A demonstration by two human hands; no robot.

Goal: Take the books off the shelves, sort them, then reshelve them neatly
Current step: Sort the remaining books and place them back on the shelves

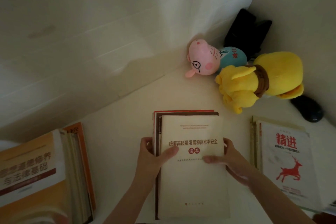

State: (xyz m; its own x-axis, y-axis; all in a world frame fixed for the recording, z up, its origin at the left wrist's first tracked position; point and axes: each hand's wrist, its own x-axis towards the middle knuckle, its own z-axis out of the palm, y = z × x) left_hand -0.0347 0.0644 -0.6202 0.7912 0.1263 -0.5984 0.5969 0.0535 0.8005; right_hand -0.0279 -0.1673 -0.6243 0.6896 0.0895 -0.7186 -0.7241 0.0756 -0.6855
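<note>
An orange-and-white pile of books (pixel 36 169) is lying at far left on a white surface (pixel 127 114) as a person's left hand (pixel 152 154) is gripping the middle pile (pixel 185 112), topped by a cream-covered book (pixel 192 178) with red lettering, the right hand (pixel 231 162) clasping the opposite edge, thumbs pressing the cover; a white red-deer book (pixel 287 160) is topping the right-hand pile.

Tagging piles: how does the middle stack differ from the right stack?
Top cover: middle stack cream with red seals, right stack white with a red deer. The left hand and right hand grip the middle stack; the right stack is untouched. Both lie flat on the white surface.
</note>
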